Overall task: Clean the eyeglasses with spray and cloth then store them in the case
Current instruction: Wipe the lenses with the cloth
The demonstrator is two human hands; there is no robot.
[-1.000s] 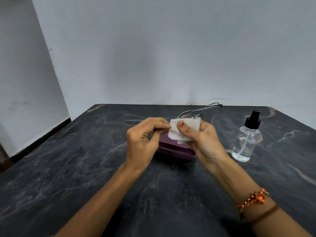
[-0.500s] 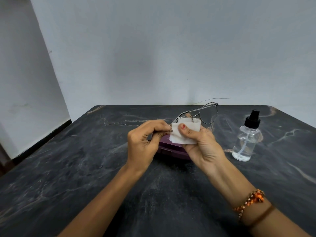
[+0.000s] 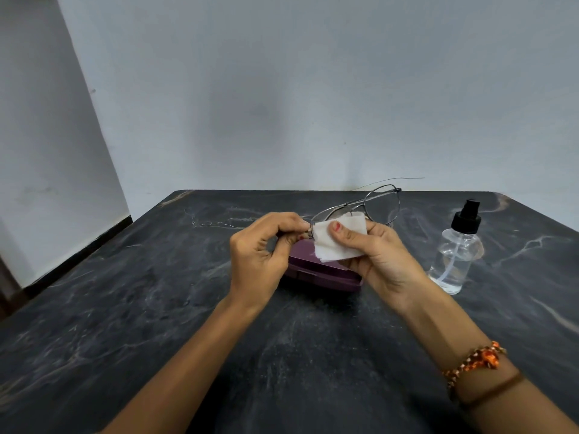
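Note:
Thin metal-framed eyeglasses [image 3: 383, 203] are held in the air above a closed purple case [image 3: 322, 272] on the dark marble table [image 3: 156, 308]. My left hand [image 3: 263, 255] pinches the left end of the frame. My right hand [image 3: 382, 261] presses a small white cloth [image 3: 340, 239] around the nearer lens, thumb on top. The far lens sticks out bare beyond the cloth. A clear spray bottle [image 3: 456, 256] with a black pump stands upright to the right of my right hand, untouched.
The table's back edge meets a pale wall [image 3: 282, 104]. The table's left edge drops to a floor strip beside another wall. An orange beaded bracelet [image 3: 476, 361] sits on my right wrist.
The glasses have tilted so the far lens rose a little. My right thumb and the cloth slid over the near lens; my left hand kept its pinch on the frame end.

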